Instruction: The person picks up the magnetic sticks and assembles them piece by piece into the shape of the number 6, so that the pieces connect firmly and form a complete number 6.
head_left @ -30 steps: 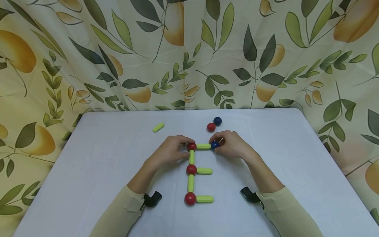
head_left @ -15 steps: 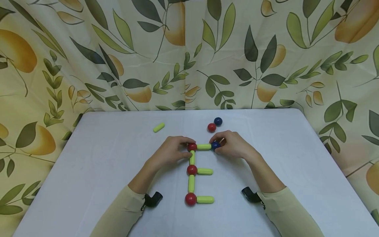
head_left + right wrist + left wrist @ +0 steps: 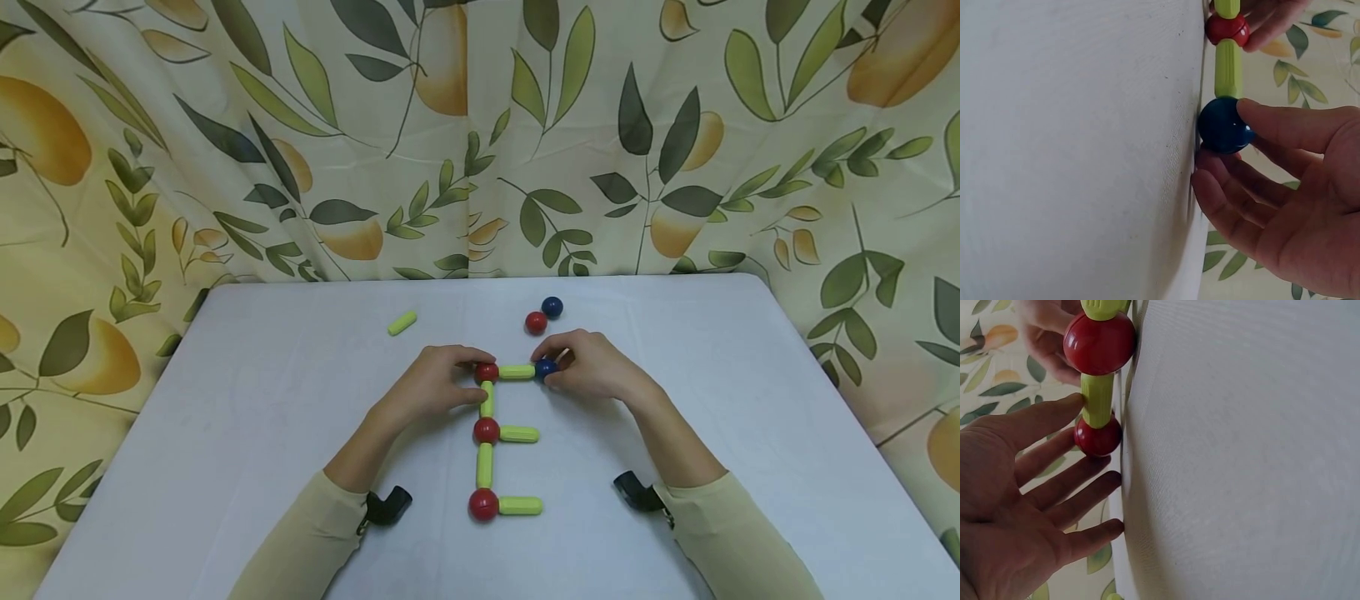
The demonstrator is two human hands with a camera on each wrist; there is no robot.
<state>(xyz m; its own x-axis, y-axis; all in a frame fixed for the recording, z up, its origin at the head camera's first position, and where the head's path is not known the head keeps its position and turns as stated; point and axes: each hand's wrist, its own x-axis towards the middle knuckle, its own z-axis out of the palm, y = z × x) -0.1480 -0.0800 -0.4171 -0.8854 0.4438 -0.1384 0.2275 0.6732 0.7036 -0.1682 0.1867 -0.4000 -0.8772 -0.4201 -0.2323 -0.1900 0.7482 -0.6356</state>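
Observation:
Red balls and light green rods lie joined in an E-like shape on the white table. My left hand [image 3: 435,379] holds its far corner: fingertips touch the red ball [image 3: 487,372] there, and the thumb rests against the green rod [image 3: 1097,400] just below it. From that corner another green rod [image 3: 517,372] runs right to a dark blue ball [image 3: 1225,125]. My right hand [image 3: 588,367] pinches this blue ball between thumb and fingers. Nearer me, the middle red ball [image 3: 487,430] and the bottom red ball [image 3: 483,504] each carry a rod pointing right.
Behind the right hand sit a loose red ball [image 3: 536,323] and a loose blue ball [image 3: 552,307], close together. A loose green rod [image 3: 402,323] lies at the back left of the table [image 3: 300,333]. A leaf-and-fruit patterned curtain [image 3: 480,142] hangs behind.

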